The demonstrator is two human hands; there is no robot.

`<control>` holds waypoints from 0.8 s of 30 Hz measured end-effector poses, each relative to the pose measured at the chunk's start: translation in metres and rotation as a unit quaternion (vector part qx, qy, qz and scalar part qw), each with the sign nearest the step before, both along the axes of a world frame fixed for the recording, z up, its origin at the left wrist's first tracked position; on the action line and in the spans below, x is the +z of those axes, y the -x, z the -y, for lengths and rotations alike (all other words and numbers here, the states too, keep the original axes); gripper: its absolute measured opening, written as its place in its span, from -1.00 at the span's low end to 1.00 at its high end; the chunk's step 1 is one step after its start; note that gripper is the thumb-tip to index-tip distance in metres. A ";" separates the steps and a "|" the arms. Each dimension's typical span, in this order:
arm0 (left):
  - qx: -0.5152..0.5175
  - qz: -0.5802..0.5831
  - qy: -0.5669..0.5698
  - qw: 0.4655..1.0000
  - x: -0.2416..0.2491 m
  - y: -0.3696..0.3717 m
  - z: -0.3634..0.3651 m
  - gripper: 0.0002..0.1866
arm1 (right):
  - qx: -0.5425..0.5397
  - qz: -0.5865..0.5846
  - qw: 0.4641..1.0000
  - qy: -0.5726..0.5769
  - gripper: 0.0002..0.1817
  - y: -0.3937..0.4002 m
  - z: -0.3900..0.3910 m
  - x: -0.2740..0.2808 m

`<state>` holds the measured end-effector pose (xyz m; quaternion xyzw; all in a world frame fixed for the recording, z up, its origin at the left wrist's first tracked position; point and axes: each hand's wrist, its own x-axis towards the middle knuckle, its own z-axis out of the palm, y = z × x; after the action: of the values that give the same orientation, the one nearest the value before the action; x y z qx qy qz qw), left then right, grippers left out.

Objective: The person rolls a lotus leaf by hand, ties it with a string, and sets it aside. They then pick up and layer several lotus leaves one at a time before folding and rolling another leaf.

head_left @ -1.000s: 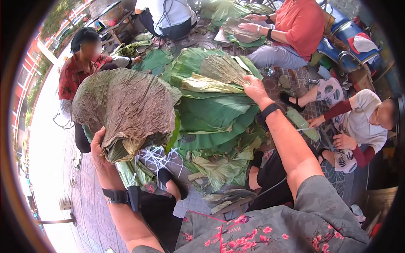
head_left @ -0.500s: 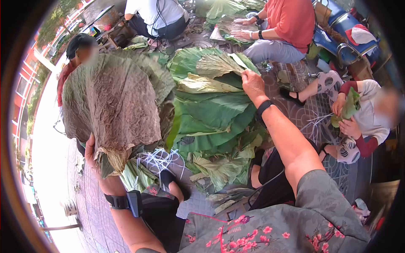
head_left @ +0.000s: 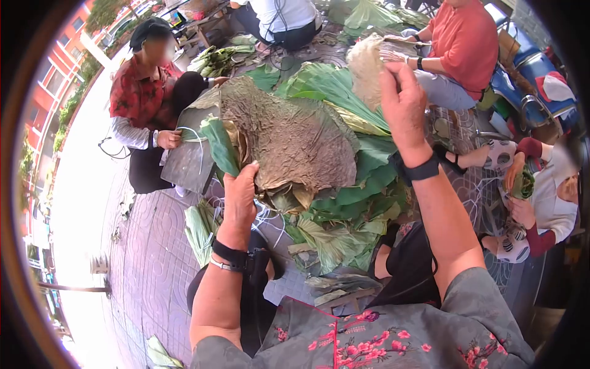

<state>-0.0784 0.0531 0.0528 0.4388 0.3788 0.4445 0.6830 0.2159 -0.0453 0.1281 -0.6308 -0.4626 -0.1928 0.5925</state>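
Note:
My left hand [head_left: 241, 195] grips the base of a big, brownish-grey dried leaf [head_left: 289, 138] and holds it fanned out in front of me. My right hand [head_left: 402, 107] is raised at the upper right and is closed on the edge of a second, pale leaf [head_left: 367, 69] lifted off the heap. Under both lies a pile of large green leaves [head_left: 356, 184] on the paved ground.
Several people sit around the pile: one in a red patterned shirt [head_left: 138, 92] at left, one in an orange top [head_left: 464, 40] at the back right, one at right holding a green bundle [head_left: 523, 184]. White strings [head_left: 270, 218] and leaf scraps [head_left: 200, 230] lie on the paving.
My left hand has swung the dried leaf from the left toward the middle and lowered it flatter. My right hand has risen from the pile, lifting a pale leaf.

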 end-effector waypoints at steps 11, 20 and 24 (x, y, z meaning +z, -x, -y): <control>0.056 0.040 0.039 0.997 -0.013 -0.014 0.020 -0.70 | 0.244 0.167 0.924 0.242 -0.89 0.150 -0.008 -0.061; -0.018 0.017 0.041 0.999 -0.010 -0.006 0.018 -0.77 | 0.321 0.029 0.924 0.205 -0.81 0.159 -0.006 -0.060; 0.008 0.022 0.024 0.999 -0.003 0.005 -0.002 -0.75 | 0.335 -0.002 0.926 0.176 -0.87 0.127 -0.012 -0.052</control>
<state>-0.0836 0.0547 0.0503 0.4094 0.3772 0.4502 0.6982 0.0892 -0.0330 0.0765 -0.5334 -0.6725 0.1027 0.5026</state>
